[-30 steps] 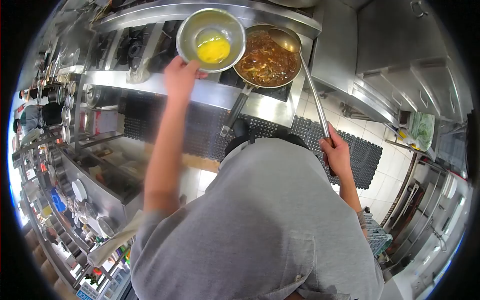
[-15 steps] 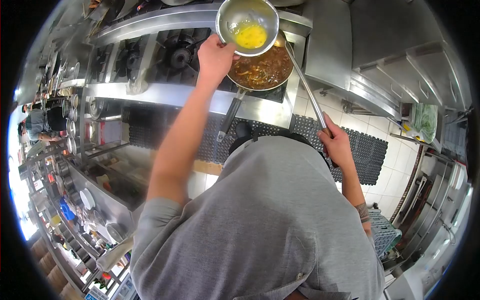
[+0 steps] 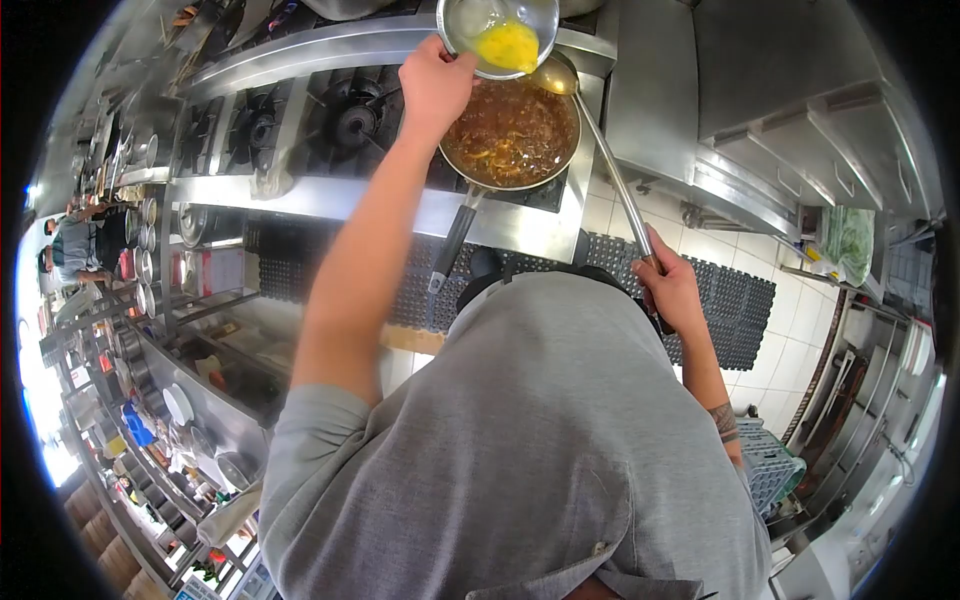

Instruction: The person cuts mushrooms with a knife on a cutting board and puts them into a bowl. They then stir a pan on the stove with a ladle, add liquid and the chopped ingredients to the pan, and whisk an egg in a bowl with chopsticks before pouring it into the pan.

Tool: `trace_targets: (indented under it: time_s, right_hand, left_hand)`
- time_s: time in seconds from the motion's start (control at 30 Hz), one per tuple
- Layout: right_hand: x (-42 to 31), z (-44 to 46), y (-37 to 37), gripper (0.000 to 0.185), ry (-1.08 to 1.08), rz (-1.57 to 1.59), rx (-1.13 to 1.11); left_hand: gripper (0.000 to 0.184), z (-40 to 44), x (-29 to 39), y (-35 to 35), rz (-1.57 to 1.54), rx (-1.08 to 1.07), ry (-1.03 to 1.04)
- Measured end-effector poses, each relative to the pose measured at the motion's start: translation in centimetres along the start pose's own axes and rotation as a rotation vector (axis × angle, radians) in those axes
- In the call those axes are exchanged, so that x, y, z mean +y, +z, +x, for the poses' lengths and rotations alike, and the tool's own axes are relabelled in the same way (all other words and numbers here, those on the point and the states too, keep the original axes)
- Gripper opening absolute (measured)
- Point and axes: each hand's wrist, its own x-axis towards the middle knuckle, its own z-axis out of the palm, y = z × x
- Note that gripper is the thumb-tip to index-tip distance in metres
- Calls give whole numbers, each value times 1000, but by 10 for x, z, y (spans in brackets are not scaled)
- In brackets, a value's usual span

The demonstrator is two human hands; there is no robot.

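Observation:
My left hand (image 3: 438,88) grips the rim of a metal bowl (image 3: 455,22), tilted above the far edge of a frying pan. Yellow liquid, like beaten egg (image 3: 508,46), has run to the bowl's lip. Brown sauce with bits in it (image 3: 513,140) fills the pan, which sits on the stove with its black handle (image 3: 455,243) towards me. My right hand (image 3: 670,285) is closed round the handle of a long ladle (image 3: 622,188). The ladle's bowl (image 3: 553,75) is at the pan's far right edge, just beside the tilted bowl.
Bare burners (image 3: 355,118) lie left of the pan, and a cloth (image 3: 272,180) hangs on the stove's front rail. Steel cabinets (image 3: 790,60) stand at the right. A green crate (image 3: 765,465) is low at the right. A person (image 3: 75,250) is at the far left.
My left hand has carried the bowl right and away from me, over the pan's far side, and tipped it more. The ladle's bowl stays by the pan's far edge.

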Motion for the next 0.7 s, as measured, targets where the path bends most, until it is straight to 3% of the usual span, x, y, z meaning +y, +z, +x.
trace_targets:
  time_s: [0.2,0.7]
  right_hand:
    - [-2,1,-2,65,-3,15,-10]
    - [6,-2,6,67,-19,24,-49]
  left_hand:
    - [20,19,-12,-12,-147,50,-26]
    - [16,-42,-44,-95,110,98,-76]
